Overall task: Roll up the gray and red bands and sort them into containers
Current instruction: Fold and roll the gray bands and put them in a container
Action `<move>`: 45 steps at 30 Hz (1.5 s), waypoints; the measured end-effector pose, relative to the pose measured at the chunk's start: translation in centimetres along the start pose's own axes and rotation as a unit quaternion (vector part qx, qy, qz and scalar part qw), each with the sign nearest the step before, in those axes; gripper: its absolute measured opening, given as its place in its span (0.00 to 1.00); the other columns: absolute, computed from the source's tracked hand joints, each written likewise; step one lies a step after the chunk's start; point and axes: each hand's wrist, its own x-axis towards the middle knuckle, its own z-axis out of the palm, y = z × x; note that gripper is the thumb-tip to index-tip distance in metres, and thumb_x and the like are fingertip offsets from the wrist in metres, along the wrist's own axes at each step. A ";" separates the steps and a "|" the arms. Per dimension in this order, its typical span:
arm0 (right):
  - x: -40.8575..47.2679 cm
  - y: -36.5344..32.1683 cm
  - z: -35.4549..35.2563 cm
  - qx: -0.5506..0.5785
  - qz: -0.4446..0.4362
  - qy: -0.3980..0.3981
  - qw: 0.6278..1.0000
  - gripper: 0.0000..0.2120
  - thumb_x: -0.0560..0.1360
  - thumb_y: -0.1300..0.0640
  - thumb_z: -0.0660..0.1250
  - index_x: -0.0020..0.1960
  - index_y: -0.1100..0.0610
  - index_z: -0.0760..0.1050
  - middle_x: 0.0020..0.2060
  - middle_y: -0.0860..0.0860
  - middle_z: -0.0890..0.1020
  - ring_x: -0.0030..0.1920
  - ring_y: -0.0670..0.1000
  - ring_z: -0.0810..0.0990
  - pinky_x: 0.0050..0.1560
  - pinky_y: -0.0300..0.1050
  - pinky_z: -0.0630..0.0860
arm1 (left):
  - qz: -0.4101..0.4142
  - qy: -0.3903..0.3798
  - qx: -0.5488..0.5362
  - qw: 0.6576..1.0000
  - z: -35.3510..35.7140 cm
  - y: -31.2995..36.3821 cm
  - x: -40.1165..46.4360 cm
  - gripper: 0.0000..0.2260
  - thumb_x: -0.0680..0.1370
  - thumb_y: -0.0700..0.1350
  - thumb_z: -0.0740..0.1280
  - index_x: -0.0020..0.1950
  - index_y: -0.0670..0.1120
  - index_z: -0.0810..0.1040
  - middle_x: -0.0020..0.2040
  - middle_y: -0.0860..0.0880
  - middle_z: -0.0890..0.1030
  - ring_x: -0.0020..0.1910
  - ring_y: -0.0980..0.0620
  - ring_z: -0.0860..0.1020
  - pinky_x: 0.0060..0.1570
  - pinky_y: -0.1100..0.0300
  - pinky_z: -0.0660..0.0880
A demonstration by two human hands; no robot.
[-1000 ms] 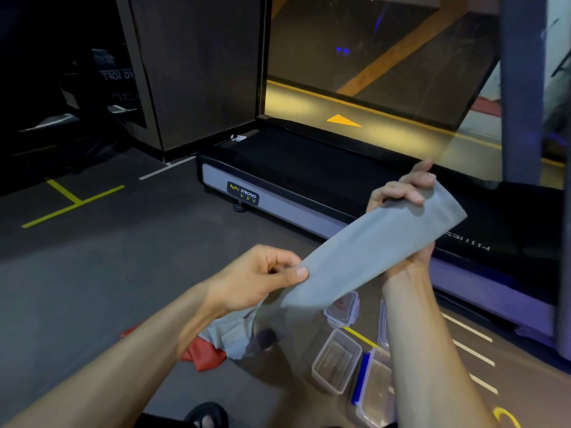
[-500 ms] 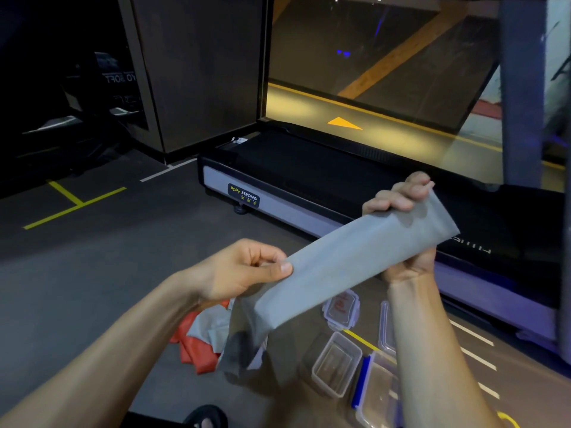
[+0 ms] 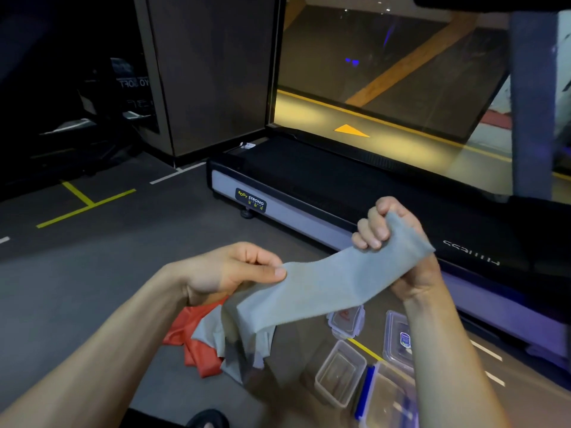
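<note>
Gray band (image 3: 324, 288) stretched in the air between the hands. Right hand (image 3: 398, 251) grips its upper end, left hand (image 3: 234, 273) pinches the lower part. Hanging tail hides part of the floor pile of red bands (image 3: 197, 347). Clear containers (image 3: 340, 372) partly cut off by the right forearm.

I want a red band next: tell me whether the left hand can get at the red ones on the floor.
Probably not yet: the left hand pinches the gray band, stretched to the right hand. The red bands lie below it, partly under gray ones; free that grip first.
</note>
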 end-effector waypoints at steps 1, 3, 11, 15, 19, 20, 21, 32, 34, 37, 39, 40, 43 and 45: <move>0.1 0.0 -0.3 -0.058 0.012 -0.009 0.998 0.06 0.78 0.58 0.69 0.43 0.55 0.76 0.27 0.50 0.73 0.28 0.49 0.70 0.35 0.42 0.70 | 0.000 -0.005 -0.020 1.000 -0.2 0.1 -0.1 0.08 0.81 0.42 0.68 0.44 0.43 0.82 0.40 0.46 0.81 0.38 0.53 0.79 0.38 0.64 0.76; 0.0 -0.1 0.5 -0.194 0.027 -0.061 0.979 0.07 0.78 0.52 0.69 0.45 0.55 0.78 0.29 0.53 0.76 0.32 0.53 0.71 0.38 0.46 0.69 | 0.009 -0.011 -0.041 0.999 -0.6 0.4 -0.2 0.10 0.81 0.40 0.66 0.41 0.43 0.82 0.38 0.47 0.80 0.36 0.54 0.79 0.37 0.64 0.75; -0.9 1.4 4.6 -0.434 0.059 -0.222 0.871 0.05 0.81 0.54 0.69 0.48 0.53 0.81 0.43 0.49 0.82 0.42 0.48 0.79 0.47 0.45 0.75 | 0.009 0.006 0.022 1.000 -0.5 0.2 0.1 0.24 0.73 0.57 0.77 0.53 0.37 0.82 0.49 0.41 0.68 0.47 0.39 0.61 0.49 0.46 0.52; -0.8 2.5 4.2 -0.430 0.065 -0.228 0.871 0.05 0.81 0.56 0.69 0.47 0.52 0.82 0.63 0.45 0.80 0.61 0.47 0.80 0.63 0.43 0.75 | 0.020 0.011 0.034 0.999 -0.4 0.1 0.3 0.24 0.75 0.53 0.76 0.56 0.33 0.80 0.50 0.42 0.72 0.53 0.45 0.65 0.54 0.49 0.59; -0.7 2.9 3.5 -0.391 0.090 -0.227 0.888 0.05 0.82 0.60 0.66 0.51 0.60 0.81 0.64 0.51 0.82 0.65 0.51 0.81 0.68 0.50 0.76 | 0.045 -0.002 0.043 0.998 -0.1 0.4 0.3 0.06 0.78 0.46 0.70 0.43 0.45 0.83 0.38 0.49 0.69 0.41 0.51 0.66 0.47 0.58 0.64; -0.7 2.8 3.4 -0.398 0.091 -0.224 0.885 0.06 0.82 0.60 0.66 0.51 0.61 0.80 0.62 0.51 0.83 0.63 0.51 0.82 0.66 0.49 0.76 | 0.049 -0.003 0.051 0.998 0.0 0.5 0.3 0.08 0.79 0.46 0.69 0.40 0.49 0.82 0.36 0.51 0.67 0.38 0.51 0.62 0.42 0.57 0.61; -0.7 2.7 3.4 -0.410 0.091 -0.220 0.880 0.06 0.82 0.60 0.67 0.52 0.62 0.80 0.59 0.52 0.84 0.60 0.49 0.83 0.63 0.48 0.77 | 0.048 -0.004 0.064 0.997 0.1 0.6 0.3 0.09 0.79 0.46 0.69 0.39 0.51 0.82 0.35 0.50 0.64 0.36 0.49 0.58 0.39 0.54 0.56; -0.6 0.8 2.2 -0.468 0.054 -0.172 0.865 0.04 0.81 0.59 0.69 0.47 0.55 0.81 0.37 0.49 0.83 0.37 0.54 0.78 0.41 0.50 0.75 | -0.006 -0.011 0.200 0.980 0.3 -1.2 0.8 0.13 0.78 0.56 0.71 0.48 0.47 0.82 0.40 0.44 0.79 0.41 0.48 0.74 0.44 0.38 0.76; -0.6 0.1 1.4 -0.430 0.035 -0.149 0.889 0.05 0.81 0.59 0.68 0.48 0.58 0.81 0.35 0.47 0.81 0.36 0.46 0.76 0.38 0.41 0.72 | -0.003 0.001 0.200 0.980 0.4 -1.4 1.0 0.08 0.79 0.52 0.71 0.46 0.48 0.83 0.40 0.45 0.80 0.41 0.48 0.76 0.47 0.42 0.79; -0.6 0.0 0.1 -0.381 0.028 -0.110 0.917 0.07 0.80 0.54 0.68 0.46 0.56 0.81 0.33 0.49 0.77 0.35 0.47 0.72 0.35 0.38 0.68 | 0.023 0.026 0.193 0.981 0.7 -1.0 1.3 0.07 0.79 0.46 0.72 0.44 0.44 0.82 0.37 0.43 0.81 0.39 0.50 0.75 0.42 0.54 0.76; -0.6 0.1 -0.5 -0.351 0.025 -0.090 0.932 0.07 0.77 0.50 0.69 0.45 0.52 0.82 0.33 0.53 0.75 0.35 0.51 0.69 0.35 0.40 0.66 | 0.039 0.029 0.183 0.982 1.0 -0.9 1.5 0.11 0.78 0.49 0.74 0.45 0.41 0.82 0.38 0.37 0.81 0.39 0.49 0.74 0.40 0.53 0.72; -0.6 0.2 -0.7 -0.335 0.024 -0.083 0.938 0.08 0.76 0.48 0.69 0.45 0.51 0.82 0.33 0.53 0.75 0.34 0.50 0.69 0.35 0.40 0.66 | 0.043 0.033 0.178 0.983 1.1 -0.8 1.5 0.12 0.77 0.50 0.74 0.45 0.41 0.82 0.39 0.35 0.81 0.39 0.48 0.73 0.40 0.53 0.72; -0.5 0.3 -1.0 -0.300 0.027 -0.071 0.951 0.08 0.75 0.47 0.70 0.45 0.52 0.82 0.32 0.51 0.75 0.33 0.47 0.69 0.34 0.40 0.65 | 0.055 0.034 0.172 0.983 1.4 -0.7 1.6 0.16 0.75 0.55 0.75 0.45 0.41 0.82 0.40 0.28 0.79 0.39 0.47 0.71 0.40 0.52 0.70; -0.6 0.3 -1.1 -0.294 0.027 -0.066 0.953 0.10 0.75 0.45 0.71 0.45 0.52 0.82 0.31 0.51 0.74 0.31 0.47 0.68 0.33 0.40 0.64 | 0.061 0.036 0.167 0.983 1.5 -0.6 1.6 0.14 0.76 0.54 0.75 0.45 0.43 0.83 0.40 0.31 0.81 0.39 0.48 0.71 0.40 0.52 0.70</move>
